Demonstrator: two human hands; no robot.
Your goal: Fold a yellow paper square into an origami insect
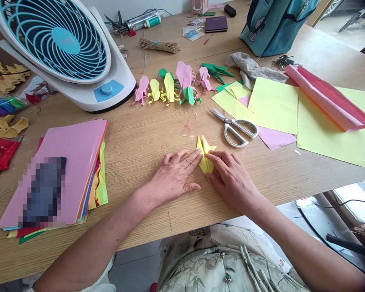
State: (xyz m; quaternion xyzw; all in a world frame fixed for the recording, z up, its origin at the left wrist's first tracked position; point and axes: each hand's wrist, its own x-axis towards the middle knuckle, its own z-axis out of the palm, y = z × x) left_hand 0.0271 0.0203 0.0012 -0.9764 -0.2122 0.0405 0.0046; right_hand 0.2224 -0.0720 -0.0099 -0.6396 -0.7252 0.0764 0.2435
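A small yellow origami piece (205, 164) with pointed tips lies on the wooden table in front of me. My left hand (174, 176) rests flat beside it, fingers stretched out, the fingertips pressing on its left side. On the right side, my right hand (233, 179) has thumb and index finger closed on the edge of the paper; its other fingers are curled and partly hidden. White-handled scissors (235, 127) lie just beyond my right hand, blades apart. Further back stands a row of folded paper frogs (169, 86) in pink, yellow and green.
A white and blue fan (115, 87) stands at the back left. Coloured sheets (76, 142) with a blurred dark object (44, 190) on top lie at left. Yellow sheets (275, 105), a red-pink rolled sheet (325, 97), a grey cloth (246, 67) and a teal bag (275, 34) are at right.
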